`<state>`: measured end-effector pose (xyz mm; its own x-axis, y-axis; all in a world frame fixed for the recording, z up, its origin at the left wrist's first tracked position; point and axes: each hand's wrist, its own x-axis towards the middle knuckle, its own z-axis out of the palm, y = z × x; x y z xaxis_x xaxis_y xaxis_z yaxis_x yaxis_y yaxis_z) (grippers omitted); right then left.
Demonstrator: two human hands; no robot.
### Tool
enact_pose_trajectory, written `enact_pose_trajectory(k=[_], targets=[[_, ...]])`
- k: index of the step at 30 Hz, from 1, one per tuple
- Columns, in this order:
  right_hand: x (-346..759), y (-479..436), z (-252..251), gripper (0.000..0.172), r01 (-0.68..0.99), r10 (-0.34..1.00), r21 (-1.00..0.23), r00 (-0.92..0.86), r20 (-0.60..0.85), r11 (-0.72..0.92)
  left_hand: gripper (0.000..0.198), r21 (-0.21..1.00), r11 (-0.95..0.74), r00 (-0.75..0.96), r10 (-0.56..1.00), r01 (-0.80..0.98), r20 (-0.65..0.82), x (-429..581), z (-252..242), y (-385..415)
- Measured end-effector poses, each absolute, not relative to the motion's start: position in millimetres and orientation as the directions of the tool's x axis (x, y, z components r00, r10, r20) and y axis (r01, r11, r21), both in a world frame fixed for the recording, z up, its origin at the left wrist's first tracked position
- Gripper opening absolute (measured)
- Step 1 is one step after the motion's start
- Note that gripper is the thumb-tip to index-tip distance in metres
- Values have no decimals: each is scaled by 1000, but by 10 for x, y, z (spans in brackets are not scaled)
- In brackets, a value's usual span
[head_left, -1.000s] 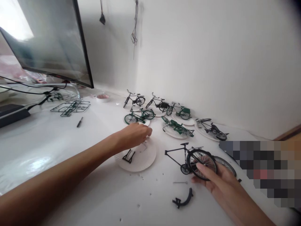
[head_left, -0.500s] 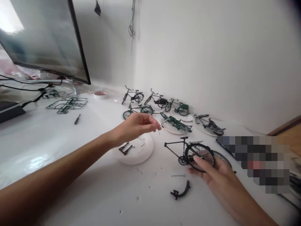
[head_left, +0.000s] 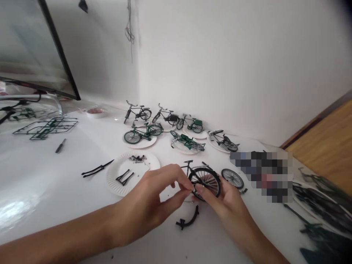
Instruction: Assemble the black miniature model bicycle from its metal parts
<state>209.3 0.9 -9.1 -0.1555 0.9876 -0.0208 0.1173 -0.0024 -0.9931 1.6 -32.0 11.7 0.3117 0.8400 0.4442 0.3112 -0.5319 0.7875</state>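
Just against right hand, model bicycle.

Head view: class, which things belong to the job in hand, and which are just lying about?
In hand: black miniature bicycle, held by right hand, left hand pinching at it; curved black plastic mudguard nearby.
Lying about: green and black model bicycles by the wall; white paper plate of black parts; green parts frames.

On the white worktop, a paper plate holds black parts, green sprues lie near a monitor, and a row of model bicycles lines the wall.
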Motion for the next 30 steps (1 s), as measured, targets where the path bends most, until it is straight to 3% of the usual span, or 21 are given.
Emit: enact_pose_trajectory(k=[5,9,13,18,24,30], targets=[[2108,31,-128,37,188,980,-979,-196,40,77,4,799,-535,261,841,275,474,37,85,-316],[2096,9,-106,39,151,982,-988,-189,8,37,25,901,-422,228,891,99,392,33,53,-266],[2071,-11,-80,33,122,984,-992,-178,9,31,8,963,-270,255,931,-4,262,27,19,-245],[2049,-18,-64,29,92,985,-996,-172,-1,15,10,979,-182,273,941,-92,201,30,-34,-220],[2066,-20,-69,30,53,985,-998,-171,-31,-23,12,985,-174,260,951,7,166,12,-52,-202],[2057,-27,-68,29,71,980,-997,-198,9,23,9,958,-273,230,941,91,247,-15,-3,-222]])
